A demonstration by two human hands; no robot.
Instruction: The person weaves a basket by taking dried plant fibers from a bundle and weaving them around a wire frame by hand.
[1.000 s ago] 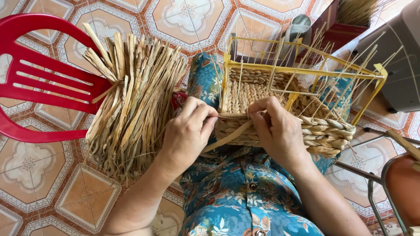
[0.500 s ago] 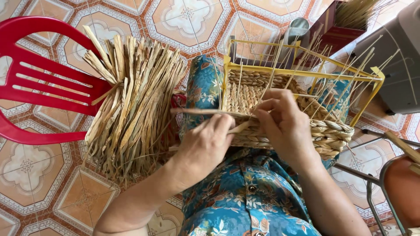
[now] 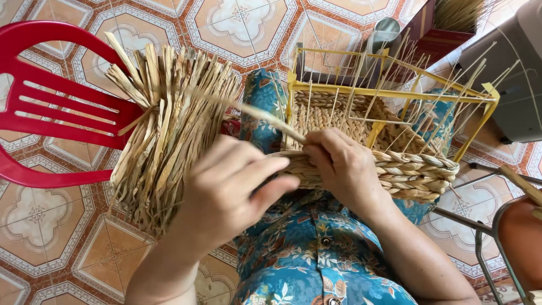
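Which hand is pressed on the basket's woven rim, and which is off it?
The right hand presses on the woven rim of the basket, pinching a straw strand. The left hand is raised off the basket, beside the straw bundle.

A single head-worn view looks steeply down over the person's own lap, close enough that both forearms enter from the bottom edge; the half-woven straw basket on its yellow wire frame (image 3: pixel 389 141) sits just above centre, near the lens; the patterned orange-and-white tiled floor (image 3: pixel 51 248) fills the left and top, farther off; the red plastic chair (image 3: pixel 51 113) is cut by the left edge; the right margin seems slightly curved, perhaps by a wide lens
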